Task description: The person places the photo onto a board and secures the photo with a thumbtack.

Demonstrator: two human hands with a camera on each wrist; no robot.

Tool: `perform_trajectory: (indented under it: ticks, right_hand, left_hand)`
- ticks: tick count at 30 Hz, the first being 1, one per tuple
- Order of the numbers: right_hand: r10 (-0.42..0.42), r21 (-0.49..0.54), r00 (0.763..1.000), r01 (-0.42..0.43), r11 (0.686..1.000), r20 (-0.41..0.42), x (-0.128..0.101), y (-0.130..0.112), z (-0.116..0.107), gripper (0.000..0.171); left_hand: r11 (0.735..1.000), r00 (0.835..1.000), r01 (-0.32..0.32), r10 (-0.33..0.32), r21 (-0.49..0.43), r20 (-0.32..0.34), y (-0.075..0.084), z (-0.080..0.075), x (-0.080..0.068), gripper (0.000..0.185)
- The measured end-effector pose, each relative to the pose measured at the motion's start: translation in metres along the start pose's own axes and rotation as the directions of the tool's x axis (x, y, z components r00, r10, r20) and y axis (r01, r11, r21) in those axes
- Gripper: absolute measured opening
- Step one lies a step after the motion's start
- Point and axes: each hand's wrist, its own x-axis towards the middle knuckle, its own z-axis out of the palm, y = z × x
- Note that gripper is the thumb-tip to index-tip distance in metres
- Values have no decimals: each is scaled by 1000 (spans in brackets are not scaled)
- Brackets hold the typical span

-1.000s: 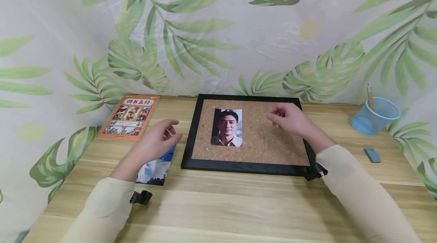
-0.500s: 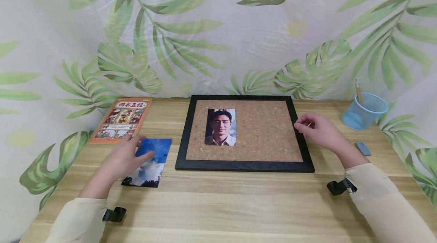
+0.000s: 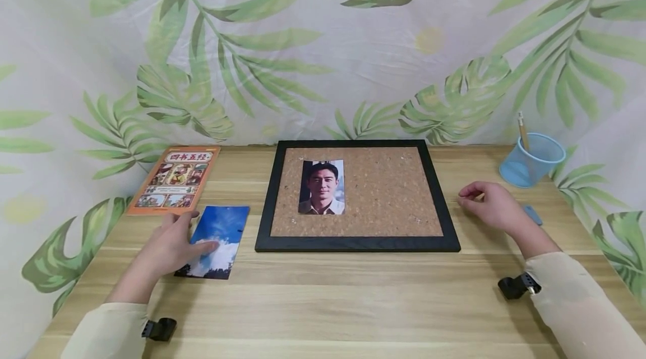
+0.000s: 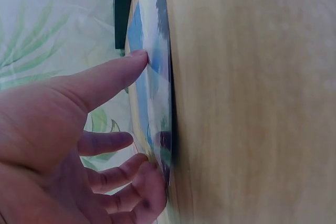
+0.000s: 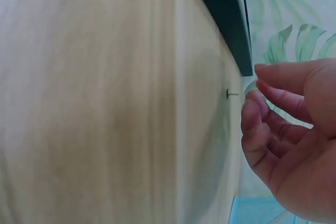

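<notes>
At the far left of my head view an orange picture book (image 3: 174,179) lies flat on the wooden table (image 3: 343,303), up against the leaf-print backdrop. Just below it my left hand (image 3: 174,244) rests on the sky photo (image 3: 219,238) — fingers nearly straight, thumb tip and fingertips pressing its left side; the left wrist view shows the thumb (image 4: 113,74) on the blue print, nothing curled round it. The photo lies flat in the lower left, just beside the black-framed cork board (image 3: 393,190), not touching it. The board fills the middle of the frame, with a portrait photo (image 3: 322,187) on its left half. Right of the board my right hand (image 3: 492,207) sits on the table, fingers curled; in the right wrist view a small pin (image 5: 232,94) shows at the fingertips (image 5: 257,95) — whether it is pinched I cannot tell. Further right lies a grey eraser (image 3: 532,214), and in the upper right a blue mesh cup (image 3: 532,160).
</notes>
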Motion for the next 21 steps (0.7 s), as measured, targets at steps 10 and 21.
perform_trajectory:
  ticks: [10,21]
  right_hand:
    - [45,-51,999,-44,998,12,1,10,4,21]
    - [17,-90,1000,-16,996,2,3,11,4,16]
  left_hand:
    - [996,1000,20,-17,-87,26,-4,4,3,103]
    - [973,996,-84,87,-216,8,-13,1,4,93]
